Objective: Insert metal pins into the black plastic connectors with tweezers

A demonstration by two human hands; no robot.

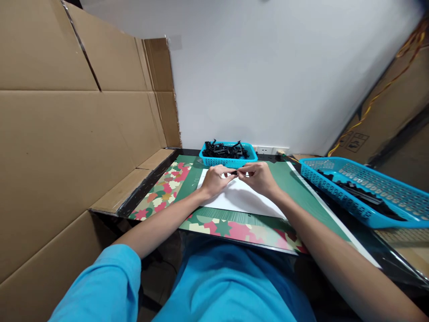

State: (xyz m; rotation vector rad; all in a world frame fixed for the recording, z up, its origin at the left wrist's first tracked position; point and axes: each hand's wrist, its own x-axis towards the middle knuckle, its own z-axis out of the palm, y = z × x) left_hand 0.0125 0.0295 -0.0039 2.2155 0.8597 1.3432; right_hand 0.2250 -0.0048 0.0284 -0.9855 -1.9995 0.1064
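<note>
My left hand (217, 180) and my right hand (257, 177) meet over a white sheet (239, 197), fingertips pinched from both sides on a small black piece (234, 172). Most of that piece is covered by the fingers, so its shape cannot be made out. Just behind the hands stands a blue basket (228, 163) heaped with black parts (224, 150). The sheet lies on a green mat (284, 179) with a colourful leaf-patterned border.
A larger blue basket (378, 219) with long black parts (365, 197) stands at the right. Cardboard panels (83, 134) rise on the left. Wall sockets (264, 150) and a yellow twisted cable (372, 103) are at the back and right.
</note>
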